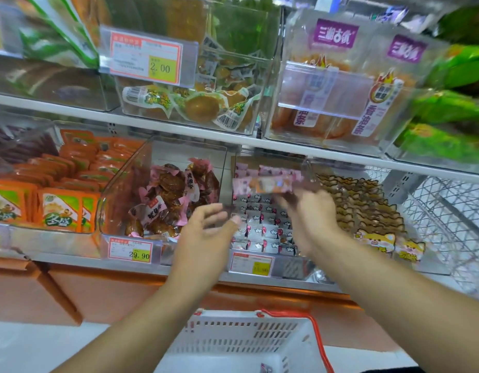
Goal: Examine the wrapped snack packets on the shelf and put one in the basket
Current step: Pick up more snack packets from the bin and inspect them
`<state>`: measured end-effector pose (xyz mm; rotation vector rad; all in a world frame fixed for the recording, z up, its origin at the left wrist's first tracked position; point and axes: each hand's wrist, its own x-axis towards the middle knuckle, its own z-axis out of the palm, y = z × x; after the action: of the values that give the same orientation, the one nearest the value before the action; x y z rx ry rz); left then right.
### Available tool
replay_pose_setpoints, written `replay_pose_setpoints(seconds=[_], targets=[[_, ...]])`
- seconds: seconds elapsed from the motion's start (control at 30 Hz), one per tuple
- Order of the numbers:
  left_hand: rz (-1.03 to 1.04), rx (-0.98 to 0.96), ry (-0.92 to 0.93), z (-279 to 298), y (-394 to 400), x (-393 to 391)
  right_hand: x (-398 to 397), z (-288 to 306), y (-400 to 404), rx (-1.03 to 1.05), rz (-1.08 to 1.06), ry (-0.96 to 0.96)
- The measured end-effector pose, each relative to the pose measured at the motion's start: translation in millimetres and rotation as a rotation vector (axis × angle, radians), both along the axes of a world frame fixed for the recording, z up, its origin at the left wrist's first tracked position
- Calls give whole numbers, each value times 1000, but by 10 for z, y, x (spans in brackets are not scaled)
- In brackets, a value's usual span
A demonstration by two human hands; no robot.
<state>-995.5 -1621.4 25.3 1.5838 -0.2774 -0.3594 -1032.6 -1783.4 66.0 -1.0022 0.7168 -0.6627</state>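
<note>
Two hands: we have both raised before the lower shelf (179, 267).
Right hand (311, 211): fingertips pinch a pink-and-orange snack packet (265, 184), blurred, held above its bin (262, 232).
Left hand (206, 227): at 9 o'clock of the right, fingers spread, holding nothing.
Handling: we judge the packet light, soft, its film slippery; we would take it by the sealed ends, not squeezing the middle.
Basket (249, 343): at 6 o'clock, below the hands; one small packet lies inside.
</note>
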Motion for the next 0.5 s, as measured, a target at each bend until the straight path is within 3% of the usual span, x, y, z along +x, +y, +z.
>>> replay_pose_setpoints(seconds=[0.23,0.5], targets=[[14,-247,274,-79,136,-25,-715,-384,226,199,285,-72],[-24,-372,458,-246,171,65,-852,-547,-6,125,320,30]])
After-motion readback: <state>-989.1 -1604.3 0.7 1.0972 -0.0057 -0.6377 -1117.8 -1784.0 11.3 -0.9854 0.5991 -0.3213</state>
